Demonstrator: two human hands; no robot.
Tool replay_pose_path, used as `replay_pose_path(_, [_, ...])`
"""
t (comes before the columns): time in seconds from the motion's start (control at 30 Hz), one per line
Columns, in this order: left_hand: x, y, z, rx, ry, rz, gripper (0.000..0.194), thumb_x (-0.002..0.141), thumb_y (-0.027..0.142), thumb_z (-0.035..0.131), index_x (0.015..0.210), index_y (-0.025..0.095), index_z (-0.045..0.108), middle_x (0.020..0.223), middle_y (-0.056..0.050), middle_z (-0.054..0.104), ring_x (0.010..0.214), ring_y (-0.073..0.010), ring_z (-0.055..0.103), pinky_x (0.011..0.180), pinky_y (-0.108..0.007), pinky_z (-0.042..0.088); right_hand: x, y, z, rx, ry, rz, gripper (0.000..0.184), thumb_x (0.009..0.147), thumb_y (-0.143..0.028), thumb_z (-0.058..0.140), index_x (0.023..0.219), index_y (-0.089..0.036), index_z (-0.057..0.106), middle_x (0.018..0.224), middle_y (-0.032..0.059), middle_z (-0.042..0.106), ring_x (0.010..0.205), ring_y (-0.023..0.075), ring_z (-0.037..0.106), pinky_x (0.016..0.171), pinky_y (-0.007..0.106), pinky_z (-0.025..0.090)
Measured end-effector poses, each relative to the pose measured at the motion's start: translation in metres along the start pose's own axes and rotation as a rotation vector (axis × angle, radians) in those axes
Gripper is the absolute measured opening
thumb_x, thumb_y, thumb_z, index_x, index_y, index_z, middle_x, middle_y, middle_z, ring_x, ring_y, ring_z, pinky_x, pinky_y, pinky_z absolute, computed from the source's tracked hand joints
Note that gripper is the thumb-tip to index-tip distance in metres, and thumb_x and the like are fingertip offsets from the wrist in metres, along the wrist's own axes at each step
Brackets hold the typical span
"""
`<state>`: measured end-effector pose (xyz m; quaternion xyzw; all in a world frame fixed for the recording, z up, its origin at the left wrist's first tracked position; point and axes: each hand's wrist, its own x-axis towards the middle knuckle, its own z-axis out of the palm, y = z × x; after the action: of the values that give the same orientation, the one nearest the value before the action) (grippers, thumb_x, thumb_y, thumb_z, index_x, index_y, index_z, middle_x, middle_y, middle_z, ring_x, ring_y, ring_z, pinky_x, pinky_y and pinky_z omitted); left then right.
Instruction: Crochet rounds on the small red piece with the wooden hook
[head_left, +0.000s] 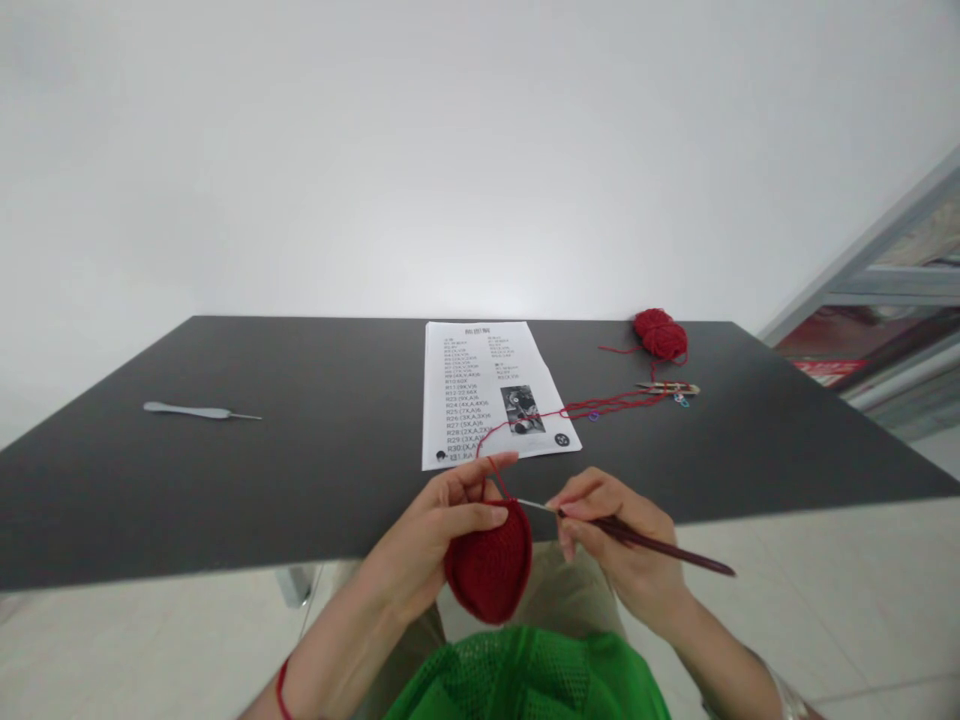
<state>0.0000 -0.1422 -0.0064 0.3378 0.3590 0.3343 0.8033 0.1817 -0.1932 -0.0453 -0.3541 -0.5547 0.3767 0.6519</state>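
Observation:
A red crocheted piece [491,565], rounded and cup-like, hangs from my left hand [450,525], pinched near its top edge under the thumb. Red yarn [487,437] runs over the left index finger and back across the table. Between the thumb and fingers of my right hand [619,540] is a crochet hook [660,546] with a dark brown handle, held like a pen. Its metal tip meets the top edge of the piece, close to the left thumb. Whether the hook is inside a stitch is too small to tell.
Printed pattern sheets [480,400] lie on the dark table [315,480] beyond my hands. A red yarn ball [660,335] rests at the back right, with a pointed tool [675,388] and small stitch markers [681,400] nearby. Another hook with a grey handle [187,410] lies at left.

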Motion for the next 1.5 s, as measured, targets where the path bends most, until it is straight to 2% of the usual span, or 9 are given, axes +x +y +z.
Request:
replay_pose_path(0.2, [-0.003, 0.004, -0.006, 0.040, -0.099, -0.071, 0.046, 0.059, 0.010, 0.075, 0.104, 0.017, 0.074, 0.068, 0.002, 0.055, 0.056, -0.0070, 0.046, 0.050, -0.019, 0.031, 0.011, -0.016, -0.010, 0.009, -0.145, 0.048, 0.005, 0.078, -0.017, 0.074, 0.078, -0.022, 0.074, 0.078, 0.0040, 0.070, 0.048, 0.0107, 0.062, 0.043, 0.024, 0.053])
replay_pose_path(0.37, [-0.002, 0.008, -0.009, 0.028, -0.176, -0.142, 0.044, 0.059, 0.006, 0.074, 0.102, 0.016, 0.075, 0.066, 0.002, 0.057, 0.055, -0.0075, 0.047, 0.050, -0.019, 0.031, 0.019, -0.018, -0.011, 0.176, -0.162, 0.152, 0.004, 0.074, -0.022, 0.078, 0.075, -0.021, 0.075, 0.075, 0.0040, 0.069, 0.044, 0.0101, 0.061, 0.038, 0.022, 0.054])
replay_pose_path(0.57, [0.001, 0.012, -0.014, 0.065, -0.253, -0.236, 0.047, 0.056, 0.008, 0.072, 0.103, 0.018, 0.075, 0.072, 0.001, 0.061, 0.053, -0.0071, 0.045, 0.050, -0.020, 0.030, 0.021, -0.023, -0.016, 0.182, -0.261, 0.172, 0.006, 0.076, -0.017, 0.076, 0.078, -0.022, 0.076, 0.079, 0.0045, 0.071, 0.047, 0.0086, 0.061, 0.042, 0.021, 0.055])
replay_pose_path(0.7, [0.001, 0.014, -0.015, 0.100, -0.285, -0.261, 0.047, 0.055, 0.010, 0.071, 0.101, 0.019, 0.076, 0.075, 0.000, 0.063, 0.053, -0.0082, 0.047, 0.051, -0.022, 0.031, 0.024, -0.020, -0.016, 0.281, -0.240, 0.277, 0.004, 0.073, -0.019, 0.079, 0.074, -0.020, 0.074, 0.077, 0.0035, 0.070, 0.046, 0.0092, 0.061, 0.039, 0.021, 0.054])
replay_pose_path(0.93, [0.000, 0.005, -0.004, 0.249, -0.073, 0.051, 0.040, 0.062, 0.014, 0.073, 0.102, 0.016, 0.073, 0.065, 0.004, 0.056, 0.055, -0.0081, 0.047, 0.052, -0.021, 0.031, 0.021, -0.005, 0.003, 0.576, -0.072, 0.526, 0.017, 0.071, -0.023, 0.081, 0.068, -0.017, 0.065, 0.070, -0.0012, 0.067, 0.045, 0.0069, 0.057, 0.034, 0.014, 0.050])
replay_pose_path(1.03, [0.001, -0.003, 0.002, 0.285, 0.010, 0.172, 0.040, 0.066, 0.013, 0.072, 0.105, 0.016, 0.069, 0.062, 0.006, 0.055, 0.057, -0.0085, 0.048, 0.055, -0.021, 0.033, 0.012, -0.002, 0.015, 0.601, 0.086, 0.515, 0.016, 0.073, -0.021, 0.079, 0.069, -0.018, 0.064, 0.072, -0.0026, 0.067, 0.052, 0.0068, 0.058, 0.047, 0.017, 0.058])
replay_pose_path(1.17, [0.000, -0.012, 0.006, 0.260, 0.057, 0.209, 0.039, 0.067, 0.015, 0.073, 0.106, 0.016, 0.067, 0.065, 0.006, 0.059, 0.062, -0.0101, 0.053, 0.061, -0.022, 0.037, 0.002, -0.001, 0.024, 0.589, 0.249, 0.482, 0.014, 0.075, -0.019, 0.077, 0.071, -0.018, 0.064, 0.074, -0.0030, 0.066, 0.057, 0.0065, 0.060, 0.058, 0.019, 0.061])
replay_pose_path(1.33, [-0.002, -0.013, 0.005, 0.227, 0.081, 0.195, 0.039, 0.067, 0.015, 0.074, 0.105, 0.017, 0.067, 0.070, 0.003, 0.063, 0.066, -0.0117, 0.057, 0.065, -0.024, 0.040, 0.002, -0.003, 0.024, 0.569, 0.234, 0.468, 0.014, 0.077, -0.019, 0.076, 0.071, -0.019, 0.063, 0.074, -0.0038, 0.066, 0.058, 0.0070, 0.060, 0.062, 0.022, 0.061])
replay_pose_path(1.5, [-0.002, -0.010, 0.005, 0.263, 0.108, 0.274, 0.038, 0.068, 0.015, 0.072, 0.106, 0.016, 0.066, 0.071, 0.003, 0.062, 0.067, -0.0110, 0.056, 0.065, -0.023, 0.041, 0.007, -0.007, 0.017, 0.491, 0.139, 0.369, 0.011, 0.079, -0.023, 0.075, 0.073, -0.019, 0.066, 0.075, -0.0037, 0.066, 0.056, 0.0072, 0.061, 0.064, 0.026, 0.061])
